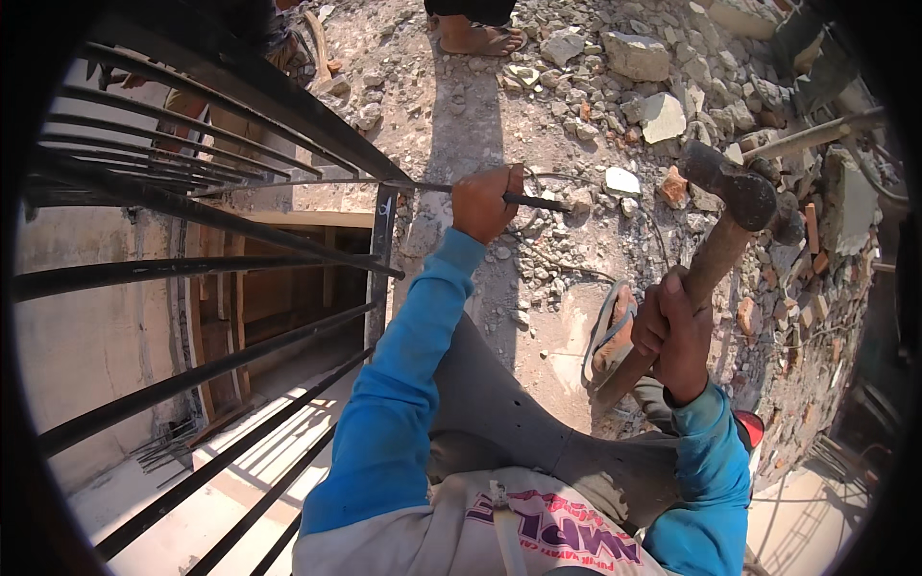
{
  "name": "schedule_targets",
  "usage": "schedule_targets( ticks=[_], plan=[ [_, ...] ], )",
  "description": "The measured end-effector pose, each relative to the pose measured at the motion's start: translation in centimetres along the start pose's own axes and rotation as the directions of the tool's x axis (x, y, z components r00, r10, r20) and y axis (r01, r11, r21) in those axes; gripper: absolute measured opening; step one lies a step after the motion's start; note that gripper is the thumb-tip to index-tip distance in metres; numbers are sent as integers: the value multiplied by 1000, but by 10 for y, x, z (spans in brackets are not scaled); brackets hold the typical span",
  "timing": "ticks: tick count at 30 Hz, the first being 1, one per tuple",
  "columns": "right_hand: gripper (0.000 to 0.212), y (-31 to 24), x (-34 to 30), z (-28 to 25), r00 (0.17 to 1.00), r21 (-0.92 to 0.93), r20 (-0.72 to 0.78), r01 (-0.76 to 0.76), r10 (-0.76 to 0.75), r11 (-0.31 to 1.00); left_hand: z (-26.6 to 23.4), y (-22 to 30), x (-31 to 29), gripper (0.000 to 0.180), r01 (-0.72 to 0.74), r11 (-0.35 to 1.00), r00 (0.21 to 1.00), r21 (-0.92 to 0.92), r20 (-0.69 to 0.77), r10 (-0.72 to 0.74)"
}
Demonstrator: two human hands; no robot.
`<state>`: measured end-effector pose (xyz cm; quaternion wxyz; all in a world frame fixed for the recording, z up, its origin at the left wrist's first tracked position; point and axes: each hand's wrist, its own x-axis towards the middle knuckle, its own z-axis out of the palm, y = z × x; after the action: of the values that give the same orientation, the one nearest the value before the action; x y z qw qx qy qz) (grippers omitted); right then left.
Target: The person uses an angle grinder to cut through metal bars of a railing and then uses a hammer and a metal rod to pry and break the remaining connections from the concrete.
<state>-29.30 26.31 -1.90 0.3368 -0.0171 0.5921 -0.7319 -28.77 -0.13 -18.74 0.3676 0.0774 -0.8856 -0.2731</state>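
My left hand (482, 204) is closed around a dark metal chisel (540, 203), a slim bar lying roughly level. One end sticks out to the right of my fist; the thinner end reaches left to the corner of the black metal railing (386, 230). Whether it touches the metal there, I cannot tell. On the right, my right hand (680, 336) grips a hammer (718, 257) by its wooden handle. The heavy, dark head (735, 187) is raised up and to the right, apart from the chisel.
Black bars fill the left side, with a wall opening (288, 298) below them. Broken concrete and brick rubble (663, 120) covers the ground ahead and right. Thin wire (567, 264) curls near my sandalled foot (615, 331). Another person's bare foot (477, 38) stands at the top.
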Motion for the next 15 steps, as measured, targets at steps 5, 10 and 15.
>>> schedule_targets(
  ticks=[5, 10, 15],
  plan=[
    [29, 87, -20, 39, 964, 322, -24, -244, 265, 915, 15, 7, 4, 42, 9, 1000, 1000, 19, 11, -9],
    [28, 61, -37, 24, 987, 266, -145, -25, 66, 964, 0, 2, 2, 42, 5, 999, 999, 34, 46, -6],
    [34, -12, -69, 10, 726, 225, -391, 671, -566, 706, -4, 3, 0, 41, 4, 999, 999, 39, 36, -5]
  ],
)
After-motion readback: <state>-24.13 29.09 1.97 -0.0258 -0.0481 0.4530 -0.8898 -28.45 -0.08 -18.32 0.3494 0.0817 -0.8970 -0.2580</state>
